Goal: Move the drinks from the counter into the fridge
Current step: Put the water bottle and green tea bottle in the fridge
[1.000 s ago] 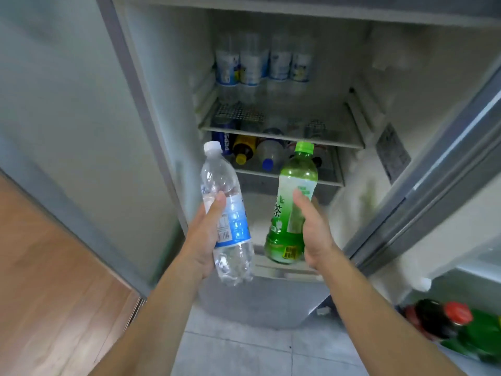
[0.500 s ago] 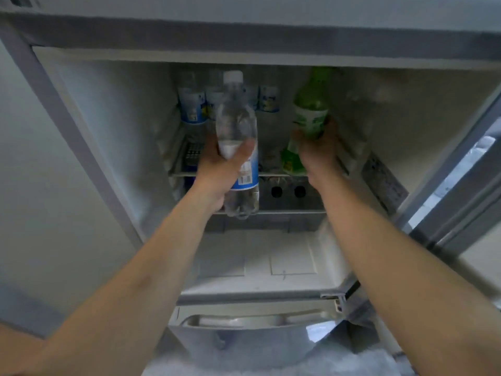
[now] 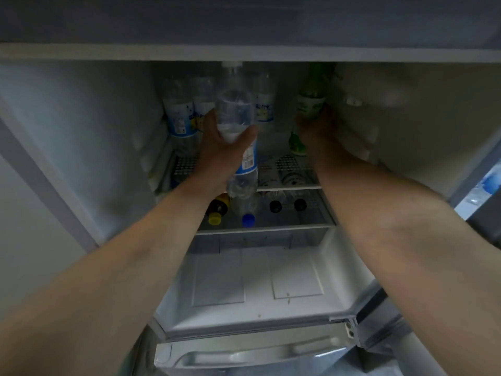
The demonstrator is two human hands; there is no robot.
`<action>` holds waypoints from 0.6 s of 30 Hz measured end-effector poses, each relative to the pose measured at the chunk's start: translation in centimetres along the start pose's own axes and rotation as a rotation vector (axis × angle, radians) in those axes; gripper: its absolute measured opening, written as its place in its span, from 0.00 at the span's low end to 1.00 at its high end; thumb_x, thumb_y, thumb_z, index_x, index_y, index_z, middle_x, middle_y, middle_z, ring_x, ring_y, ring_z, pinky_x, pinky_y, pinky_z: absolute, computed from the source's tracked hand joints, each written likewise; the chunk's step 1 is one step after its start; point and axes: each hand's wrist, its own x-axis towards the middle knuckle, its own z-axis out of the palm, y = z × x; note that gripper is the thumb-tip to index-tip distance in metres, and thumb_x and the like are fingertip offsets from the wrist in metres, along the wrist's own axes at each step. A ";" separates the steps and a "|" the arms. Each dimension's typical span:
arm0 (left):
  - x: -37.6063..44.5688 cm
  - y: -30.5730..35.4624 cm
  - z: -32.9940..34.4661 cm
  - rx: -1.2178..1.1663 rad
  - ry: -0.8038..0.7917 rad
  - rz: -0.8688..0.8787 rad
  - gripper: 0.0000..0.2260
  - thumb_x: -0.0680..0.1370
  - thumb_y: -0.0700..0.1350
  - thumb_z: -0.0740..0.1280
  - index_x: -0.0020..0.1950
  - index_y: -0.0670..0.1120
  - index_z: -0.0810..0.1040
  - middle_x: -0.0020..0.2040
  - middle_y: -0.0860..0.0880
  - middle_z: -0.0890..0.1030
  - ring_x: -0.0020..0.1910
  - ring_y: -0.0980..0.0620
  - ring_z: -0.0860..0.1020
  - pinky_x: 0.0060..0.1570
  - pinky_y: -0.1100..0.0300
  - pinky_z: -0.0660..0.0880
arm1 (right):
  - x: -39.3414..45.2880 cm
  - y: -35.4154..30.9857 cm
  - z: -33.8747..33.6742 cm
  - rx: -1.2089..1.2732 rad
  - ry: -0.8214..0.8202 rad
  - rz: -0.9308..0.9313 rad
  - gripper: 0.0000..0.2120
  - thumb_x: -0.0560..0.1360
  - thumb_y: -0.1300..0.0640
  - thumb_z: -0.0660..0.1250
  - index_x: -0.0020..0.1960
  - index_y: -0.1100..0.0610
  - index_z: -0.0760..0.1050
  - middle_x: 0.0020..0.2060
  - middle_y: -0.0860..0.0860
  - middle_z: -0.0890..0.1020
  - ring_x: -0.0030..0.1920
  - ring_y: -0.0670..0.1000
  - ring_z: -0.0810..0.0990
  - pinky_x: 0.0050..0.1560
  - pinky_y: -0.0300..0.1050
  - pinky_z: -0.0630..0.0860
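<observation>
Both arms reach into the open fridge (image 3: 81, 137), each hand carrying one drink. The left hand (image 3: 222, 150) wraps its fingers and thumb around a clear water bottle (image 3: 238, 126) with a blue label, held upright with its base just above the front edge of the upper wire shelf (image 3: 295, 169). The right hand (image 3: 315, 128) grips a green tea bottle (image 3: 309, 104) deeper inside, near the right wall, its base close over the same shelf; whether it touches is unclear. Several labelled water bottles (image 3: 180, 118) stand at the back left of that shelf. On the shelf below, capped bottles (image 3: 248, 213) lie on their sides with caps facing outward.
</observation>
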 end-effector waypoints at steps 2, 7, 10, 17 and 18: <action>0.8 -0.3 0.5 0.035 -0.007 0.023 0.25 0.75 0.46 0.74 0.64 0.59 0.64 0.53 0.63 0.75 0.52 0.63 0.77 0.53 0.62 0.77 | 0.3 0.5 0.3 -0.107 0.037 0.022 0.37 0.75 0.45 0.69 0.77 0.57 0.59 0.73 0.58 0.68 0.72 0.59 0.68 0.69 0.50 0.68; 2.4 -1.3 1.4 0.067 0.022 0.045 0.33 0.74 0.46 0.74 0.74 0.55 0.60 0.52 0.66 0.71 0.48 0.70 0.73 0.48 0.71 0.71 | 0.8 1.7 1.1 -0.220 -0.013 0.001 0.31 0.77 0.47 0.65 0.75 0.59 0.63 0.70 0.60 0.71 0.69 0.61 0.71 0.67 0.51 0.70; 3.1 -2.0 1.6 0.057 0.056 0.051 0.34 0.75 0.46 0.74 0.75 0.53 0.59 0.51 0.66 0.71 0.46 0.72 0.73 0.43 0.74 0.71 | 1.7 1.6 0.8 -0.260 0.018 0.022 0.30 0.80 0.49 0.63 0.78 0.57 0.60 0.75 0.57 0.66 0.73 0.58 0.67 0.72 0.49 0.65; 3.5 -2.5 1.5 0.070 0.035 0.078 0.35 0.75 0.46 0.74 0.76 0.52 0.58 0.57 0.60 0.73 0.50 0.67 0.75 0.50 0.68 0.73 | 0.9 1.4 0.4 -0.232 -0.003 0.062 0.27 0.79 0.55 0.65 0.75 0.62 0.64 0.72 0.59 0.70 0.71 0.58 0.70 0.67 0.46 0.69; 3.3 -2.5 1.4 0.109 0.016 0.077 0.37 0.74 0.46 0.74 0.76 0.52 0.57 0.59 0.58 0.73 0.52 0.65 0.75 0.52 0.66 0.73 | 0.6 1.2 0.0 -0.250 -0.013 0.072 0.28 0.79 0.55 0.66 0.75 0.62 0.63 0.73 0.59 0.68 0.72 0.58 0.68 0.69 0.46 0.67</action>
